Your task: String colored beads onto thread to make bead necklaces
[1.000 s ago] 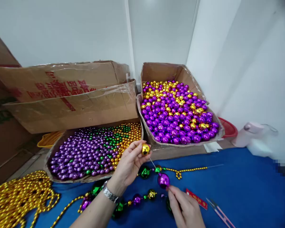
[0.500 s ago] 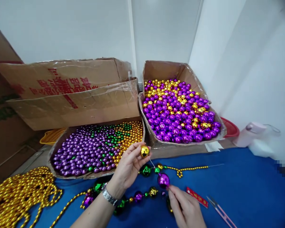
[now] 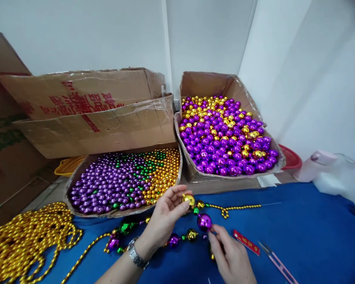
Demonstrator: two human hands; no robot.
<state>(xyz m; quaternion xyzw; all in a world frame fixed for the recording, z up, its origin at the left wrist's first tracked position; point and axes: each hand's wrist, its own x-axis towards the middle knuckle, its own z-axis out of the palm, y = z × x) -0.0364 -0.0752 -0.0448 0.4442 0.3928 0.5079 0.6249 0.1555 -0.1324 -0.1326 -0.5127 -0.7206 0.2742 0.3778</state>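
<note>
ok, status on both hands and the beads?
Left hand pinching gold ball. Right hand fingertips on purple ball. Red card and snips beside right hand.

1. The gold ball is shiny and round, pinched in my left grip just above the blue bench.
2. The purple ball is glossy and a little larger, just below and right of the gold one, with my right grip touching its lower edge.
</note>
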